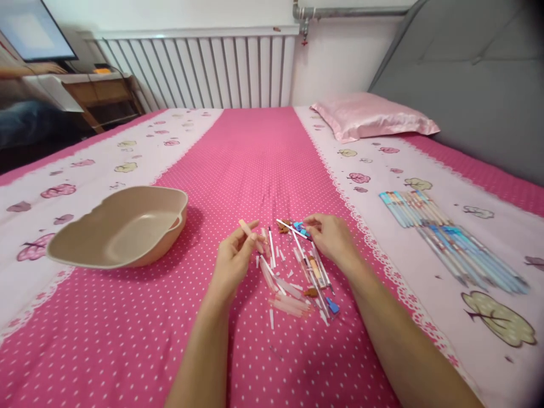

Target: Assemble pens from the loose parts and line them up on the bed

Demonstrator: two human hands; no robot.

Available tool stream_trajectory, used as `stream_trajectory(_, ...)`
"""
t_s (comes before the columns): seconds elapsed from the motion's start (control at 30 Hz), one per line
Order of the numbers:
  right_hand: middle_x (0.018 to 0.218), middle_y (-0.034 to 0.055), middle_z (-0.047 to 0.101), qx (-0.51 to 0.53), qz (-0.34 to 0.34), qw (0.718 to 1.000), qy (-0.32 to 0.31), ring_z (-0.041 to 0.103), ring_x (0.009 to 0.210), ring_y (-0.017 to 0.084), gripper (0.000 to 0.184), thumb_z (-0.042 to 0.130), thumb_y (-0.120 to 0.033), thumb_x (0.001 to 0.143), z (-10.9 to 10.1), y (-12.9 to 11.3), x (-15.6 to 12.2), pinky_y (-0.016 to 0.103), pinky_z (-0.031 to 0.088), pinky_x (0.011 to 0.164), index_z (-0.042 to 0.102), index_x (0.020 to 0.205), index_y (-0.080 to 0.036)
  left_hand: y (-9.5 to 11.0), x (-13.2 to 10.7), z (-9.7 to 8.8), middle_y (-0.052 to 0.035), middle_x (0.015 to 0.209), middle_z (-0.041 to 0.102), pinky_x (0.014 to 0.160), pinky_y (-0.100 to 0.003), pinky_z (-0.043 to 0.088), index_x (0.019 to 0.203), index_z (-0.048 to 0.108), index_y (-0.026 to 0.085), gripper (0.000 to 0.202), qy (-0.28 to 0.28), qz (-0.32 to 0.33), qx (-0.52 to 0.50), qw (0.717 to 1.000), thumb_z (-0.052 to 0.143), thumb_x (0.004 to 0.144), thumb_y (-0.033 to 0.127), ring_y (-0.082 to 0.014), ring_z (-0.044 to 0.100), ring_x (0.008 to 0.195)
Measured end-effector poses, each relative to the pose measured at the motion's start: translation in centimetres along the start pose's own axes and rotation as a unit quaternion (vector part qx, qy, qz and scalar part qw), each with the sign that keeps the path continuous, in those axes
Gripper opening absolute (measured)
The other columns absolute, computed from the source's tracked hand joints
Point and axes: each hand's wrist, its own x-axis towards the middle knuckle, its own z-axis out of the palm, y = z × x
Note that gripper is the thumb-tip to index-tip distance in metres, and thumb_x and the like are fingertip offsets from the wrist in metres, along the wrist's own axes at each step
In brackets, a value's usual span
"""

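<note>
My left hand [233,258] is closed in a pinch on a pale pink pen barrel [250,233] that slants up to the left. My right hand [331,235] pinches a thin white refill [291,228] near a small blue pen part [301,229]. Between and below both hands lies a loose pile of pen parts [297,283]: clear barrels, white refills, small blue and brown caps, scattered on the pink dotted bedsheet [255,164].
A beige shallow basin [123,226] sits to the left on the bed. A row of assembled blue pens [450,238] lies at the right. A pink pillow [374,116] rests by the grey headboard. Another person's arm is at a desk, far left.
</note>
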Motion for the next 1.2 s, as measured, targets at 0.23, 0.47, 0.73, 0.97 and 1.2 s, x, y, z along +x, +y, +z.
stream_trajectory(0.23,0.083,0.0036,0.072,-0.056,0.043,0.997,-0.025,0.064,0.078,0.02,0.016,0.057,-0.022,0.08,0.5,0.0,-0.2,0.028,0.041,0.064,0.071,0.088,-0.021,-0.5,0.1,-0.1,-0.0011,0.066,0.068,0.051,-0.024,0.045,0.11,0.054,0.011,0.05,0.051,-0.038,-0.034,0.997,0.071,0.07,0.035,-0.0119,0.058,0.05)
stream_trajectory(0.47,0.084,0.0023,0.07,-0.054,-0.003,0.998,-0.017,0.063,0.077,0.018,0.013,0.066,-0.03,0.076,1.3,0.1,-0.2,0.026,0.041,0.064,0.068,0.086,-0.022,-1.1,0.0,0.1,0.0036,0.048,0.058,0.044,-0.02,0.035,0.097,0.055,0.012,0.033,0.05,-0.031,0.03,0.998,0.065,0.076,0.036,-0.0101,0.05,0.04)
stream_trajectory(0.73,0.094,0.0064,0.065,-0.104,-0.048,0.993,-0.026,0.06,0.09,0.021,0.022,0.057,-0.033,0.084,2.0,0.1,-0.3,0.028,0.042,0.071,0.071,0.1,-0.029,-1.1,-0.1,0.4,-0.0008,0.062,0.063,0.045,-0.021,0.033,0.1,0.063,0.013,0.033,0.054,-0.008,0.108,0.993,0.058,0.079,0.037,-0.0098,0.048,0.044)
stream_trajectory(0.97,0.094,0.0099,0.061,-0.076,-0.044,0.996,0.027,0.058,0.087,0.023,0.023,0.057,-0.033,0.083,1.5,-0.8,-0.8,0.031,0.042,0.073,0.068,0.097,-0.018,-1.9,0.1,0.3,-0.003,0.07,0.065,0.048,-0.023,0.039,0.109,0.06,0.012,0.039,0.058,0.003,0.089,0.994,0.054,0.082,0.039,-0.0109,0.051,0.048)
stream_trajectory(1.2,0.095,0.0079,0.066,0.004,-0.202,0.978,-0.055,0.058,0.094,0.023,0.025,0.056,-0.032,0.086,2.7,-3.3,-2.8,0.034,0.043,0.084,0.064,0.104,-0.017,-1.7,-0.1,0.2,-0.0026,0.07,0.065,0.048,-0.023,0.037,0.107,0.061,0.013,0.037,0.082,0.005,0.074,0.994,0.056,0.082,0.038,-0.0102,0.05,0.049)
